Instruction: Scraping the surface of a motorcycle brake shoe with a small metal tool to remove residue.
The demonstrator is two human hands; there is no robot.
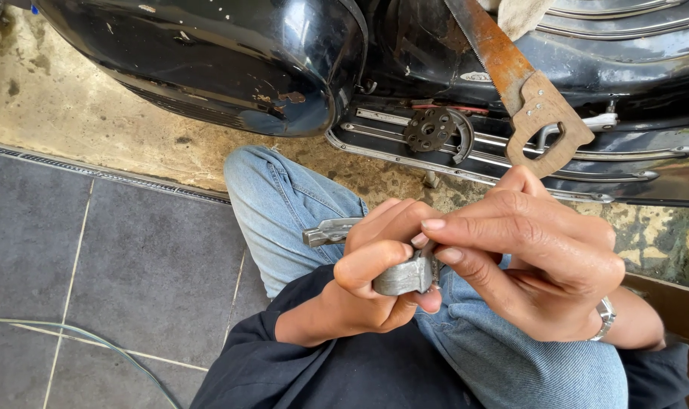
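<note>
My left hand [375, 265] is closed around a grey metal lever-shaped part [401, 278], whose other end [325, 231] sticks out to the left past my fingers. My right hand [534, 254] meets it from the right, with thumb and forefinger pinching at the part's end near the left thumb; what they pinch is too small to make out. Both hands hover over my knees in blue jeans [284, 204]. A silver ring [604, 314] shows at my right hand's lower edge.
A black scooter body [223, 60] fills the top of the view, with chrome floor strips [466, 163] and a round toothed metal disc [429, 130] lying on them. A rusty handsaw with a wooden handle [537, 121] leans there. Grey tiles [117, 265] and a thin green cable [95, 341] lie left.
</note>
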